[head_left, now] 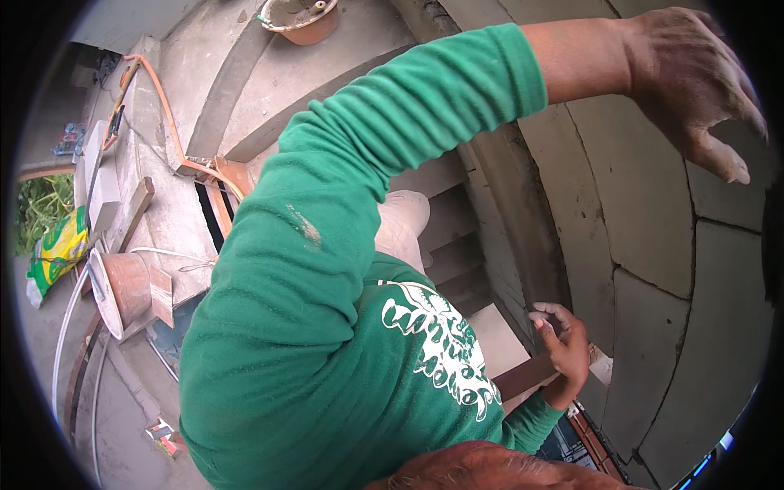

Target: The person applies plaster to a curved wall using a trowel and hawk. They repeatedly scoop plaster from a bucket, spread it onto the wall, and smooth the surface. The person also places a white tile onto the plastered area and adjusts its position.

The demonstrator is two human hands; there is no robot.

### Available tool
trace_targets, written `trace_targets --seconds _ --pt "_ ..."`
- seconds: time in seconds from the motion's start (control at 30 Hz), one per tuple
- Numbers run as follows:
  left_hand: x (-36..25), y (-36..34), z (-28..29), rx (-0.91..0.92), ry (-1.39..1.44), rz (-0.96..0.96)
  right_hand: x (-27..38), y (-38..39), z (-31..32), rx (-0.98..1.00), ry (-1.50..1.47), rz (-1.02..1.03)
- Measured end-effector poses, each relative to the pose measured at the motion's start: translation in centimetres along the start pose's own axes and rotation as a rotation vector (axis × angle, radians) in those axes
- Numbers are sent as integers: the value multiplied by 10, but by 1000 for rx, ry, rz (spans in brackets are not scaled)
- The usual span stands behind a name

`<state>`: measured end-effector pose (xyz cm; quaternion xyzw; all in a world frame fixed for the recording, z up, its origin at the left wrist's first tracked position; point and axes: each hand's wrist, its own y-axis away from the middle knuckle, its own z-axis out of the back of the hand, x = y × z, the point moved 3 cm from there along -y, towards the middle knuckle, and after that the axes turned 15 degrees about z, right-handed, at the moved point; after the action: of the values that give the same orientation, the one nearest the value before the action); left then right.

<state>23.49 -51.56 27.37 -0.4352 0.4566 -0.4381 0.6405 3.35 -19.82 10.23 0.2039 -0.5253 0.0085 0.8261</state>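
Observation:
My left arm, in a green sleeve, reaches across to the upper right. At its end my left hand (694,94) is beside a wall of large grey slabs (629,212), its back showing and its thumb held apart from the fingers. The fingertips fade into the dark rim, so I cannot tell if they touch the wall. Lower down, my right hand (565,347) is near the foot of the same wall. Its fingers curve loosely, with a gap to the thumb and nothing visible between them. Both hands look dusty.
Grey steps (453,237) lie below me. A tub with grey material (306,28) stands at the top. At left are a brown bucket on its side (126,290), a yellow-green sack (61,249) and an orange hose (167,114). A brown board (523,377) is near my right hand.

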Motion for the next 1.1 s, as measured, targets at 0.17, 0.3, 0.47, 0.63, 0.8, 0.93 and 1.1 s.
trace_targets --seconds 0.17,0.3,0.47,0.63,0.8,0.93,1.1 --pt "1 197 104 529 -85 650 -27 -92 -81 148 -60 50" --pt "-4 393 181 962 -521 1363 -22 -190 -148 105 -168 66" --pt "-31 481 244 1258 -719 2049 63 -352 -227 172 -206 194" --pt "-51 519 282 1216 -845 2093 182 -549 -302 59 266 665" --pt "-63 508 312 1154 -804 2225 247 -713 -391 -35 849 792" --pt "-69 512 331 962 -789 2374 261 -779 -447 217 1021 597" --pt "-73 517 334 783 -832 2458 297 -829 -478 314 1134 525"
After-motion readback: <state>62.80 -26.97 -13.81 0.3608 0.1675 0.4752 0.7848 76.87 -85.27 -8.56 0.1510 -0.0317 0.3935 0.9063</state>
